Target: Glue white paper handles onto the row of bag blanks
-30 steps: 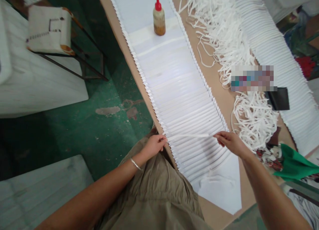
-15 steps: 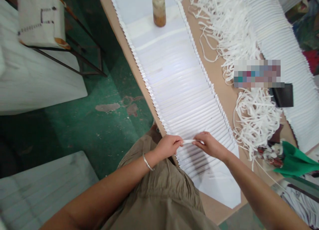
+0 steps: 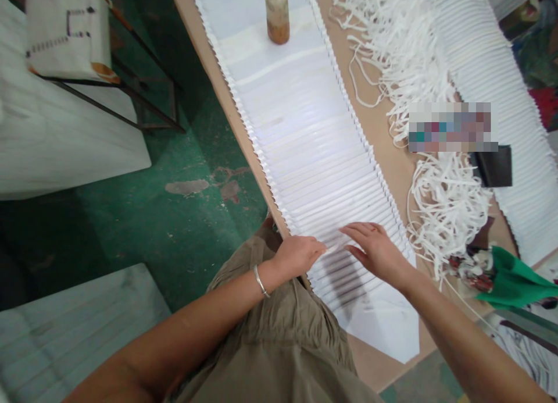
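Observation:
Over the near part of a long row of overlapping white strips [image 3: 305,118], my left hand [image 3: 300,255] pinches the end of a short white piece [image 3: 335,247]. The piece points toward my right hand [image 3: 373,249], whose thumb and fingers are apart with nothing gripped between them. A shadow falls on the ridged strips beneath both hands. At the row's near end lies a flat white sheet [image 3: 386,330].
A bottle with a red cap [image 3: 278,16] stands on the far strips. To the right are tangled white cords [image 3: 449,211], a black object [image 3: 497,166], green cloth [image 3: 518,278] and another white row [image 3: 483,60]. A metal-framed stool [image 3: 70,34] stands at left.
My right hand has let go of the short white piece and opened slightly to the right. My left hand still holds it and has shifted a little rightward.

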`<action>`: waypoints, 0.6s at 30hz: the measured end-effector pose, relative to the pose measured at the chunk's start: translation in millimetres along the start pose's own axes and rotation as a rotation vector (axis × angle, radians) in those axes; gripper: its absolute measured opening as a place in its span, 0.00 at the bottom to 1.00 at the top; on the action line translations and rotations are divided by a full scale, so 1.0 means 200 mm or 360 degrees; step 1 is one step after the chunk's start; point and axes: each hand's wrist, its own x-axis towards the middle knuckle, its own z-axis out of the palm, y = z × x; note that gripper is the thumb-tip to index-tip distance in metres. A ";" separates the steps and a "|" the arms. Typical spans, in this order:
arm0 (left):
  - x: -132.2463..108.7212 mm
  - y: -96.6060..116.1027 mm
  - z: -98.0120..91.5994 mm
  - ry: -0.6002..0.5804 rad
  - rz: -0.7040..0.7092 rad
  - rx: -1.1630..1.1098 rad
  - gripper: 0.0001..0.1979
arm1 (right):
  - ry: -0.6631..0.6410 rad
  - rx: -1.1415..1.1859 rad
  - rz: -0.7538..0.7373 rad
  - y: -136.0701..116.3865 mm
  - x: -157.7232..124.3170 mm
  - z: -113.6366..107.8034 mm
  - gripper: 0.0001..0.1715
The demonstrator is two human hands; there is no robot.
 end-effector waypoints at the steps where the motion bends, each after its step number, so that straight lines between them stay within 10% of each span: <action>1: 0.01 0.02 0.01 -0.0003 0.0024 -0.0024 0.17 | 0.0006 0.0182 -0.0138 -0.06 0.04 0.00 0.22; 5: 0.01 0.04 0.01 0.0071 0.0006 -0.0132 0.17 | -0.0058 0.0556 -0.0196 -0.09 0.10 0.04 0.14; 18: -0.02 -0.27 0.03 0.0265 -0.0353 -0.0747 0.15 | -0.0027 0.0821 0.0545 0.42 -0.03 -0.02 0.24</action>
